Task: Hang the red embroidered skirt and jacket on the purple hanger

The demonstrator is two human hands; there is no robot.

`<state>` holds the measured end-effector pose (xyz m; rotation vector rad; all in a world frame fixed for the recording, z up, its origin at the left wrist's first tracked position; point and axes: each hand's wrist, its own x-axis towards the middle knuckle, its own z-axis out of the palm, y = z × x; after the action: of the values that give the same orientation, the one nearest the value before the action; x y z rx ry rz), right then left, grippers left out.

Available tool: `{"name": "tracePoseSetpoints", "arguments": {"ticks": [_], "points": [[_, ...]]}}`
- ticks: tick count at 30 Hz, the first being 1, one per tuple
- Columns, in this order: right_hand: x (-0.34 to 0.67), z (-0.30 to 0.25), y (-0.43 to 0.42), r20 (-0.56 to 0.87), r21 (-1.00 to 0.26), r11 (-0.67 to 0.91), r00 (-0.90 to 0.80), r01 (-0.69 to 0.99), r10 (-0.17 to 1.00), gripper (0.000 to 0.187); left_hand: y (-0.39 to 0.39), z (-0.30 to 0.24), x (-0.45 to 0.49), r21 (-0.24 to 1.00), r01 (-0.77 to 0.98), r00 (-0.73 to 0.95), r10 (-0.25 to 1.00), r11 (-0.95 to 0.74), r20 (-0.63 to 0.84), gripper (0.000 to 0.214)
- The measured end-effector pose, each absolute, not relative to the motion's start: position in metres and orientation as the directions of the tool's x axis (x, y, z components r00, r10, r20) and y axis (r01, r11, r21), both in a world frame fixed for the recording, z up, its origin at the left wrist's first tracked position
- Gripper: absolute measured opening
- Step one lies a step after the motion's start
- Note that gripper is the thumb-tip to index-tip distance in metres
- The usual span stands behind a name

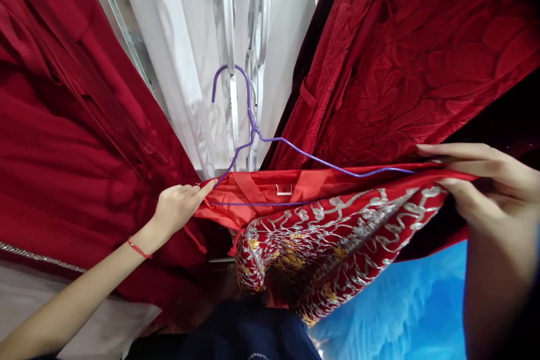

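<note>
A red dress (pixel 337 230) with silver and gold embroidery is stretched sideways between my two hands. Inside its neckline sits a purple wire hanger (pixel 324 162), whose hook loops over a white bar at the top. My left hand (pixel 179 208), wearing a red string bracelet, pinches the dress's left edge beside the hanger's left arm. On the opposite side, my right hand (pixel 485 185) grips the cloth between thumb and fingers, close to the hanger's right end. A small white label (pixel 284 189) shows on the lining. The lower part of the dress folds out of sight.
Dark red garments (pixel 76 112) hang at the left, and a red floral-textured garment (pixel 413 67) hangs at the right. White rack fittings (pixel 264 28) stand behind the hook. Bright blue patterned material (pixel 405 304) lies at the lower right.
</note>
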<state>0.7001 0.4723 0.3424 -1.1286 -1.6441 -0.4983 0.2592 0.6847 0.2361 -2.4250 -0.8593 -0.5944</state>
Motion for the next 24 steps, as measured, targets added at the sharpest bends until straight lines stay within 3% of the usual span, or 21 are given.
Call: {"name": "tracePoseSetpoints", "arguments": {"ticks": [3,7,11,14,18,20,22,24], "points": [[0.677,0.356,0.489,0.852,-0.13,0.553,-0.192,0.823,0.486,0.005,0.674,0.247,0.253,-0.305,0.72,0.678,0.536,-0.624,0.504,0.039],[0.653,0.368,0.514,0.687,0.089,0.615,-0.496,0.783,0.531,0.004,0.658,0.262,0.246,-0.293,0.789,0.612,0.649,-0.54,0.452,0.035],[0.631,0.366,0.538,0.657,0.379,0.492,-0.602,0.784,0.453,0.008,0.646,0.272,0.243,-0.221,0.857,0.513,0.734,-0.465,0.444,0.035],[0.604,0.35,0.555,0.687,0.525,0.399,-0.651,0.752,0.323,0.008,0.641,0.279,0.24,-0.131,0.885,0.455,0.767,-0.447,0.452,0.039],[0.57,0.313,0.573,0.529,0.694,0.403,-0.802,0.597,0.277,0.017,0.639,0.291,0.23,0.03,0.925,0.313,0.804,-0.378,0.505,0.042],[0.563,0.298,0.578,0.459,0.702,0.467,-0.843,0.538,0.282,0.021,0.64,0.298,0.224,0.122,0.921,0.257,0.811,-0.37,0.525,0.041],[0.561,0.292,0.578,0.453,0.633,0.55,-0.837,0.544,0.307,0.026,0.641,0.301,0.219,0.194,0.904,0.226,0.811,-0.381,0.539,0.039],[0.561,0.296,0.572,0.406,0.518,0.624,-0.811,0.584,0.421,0.035,0.642,0.302,0.216,0.213,0.901,0.206,0.805,-0.378,0.557,0.038]]}}
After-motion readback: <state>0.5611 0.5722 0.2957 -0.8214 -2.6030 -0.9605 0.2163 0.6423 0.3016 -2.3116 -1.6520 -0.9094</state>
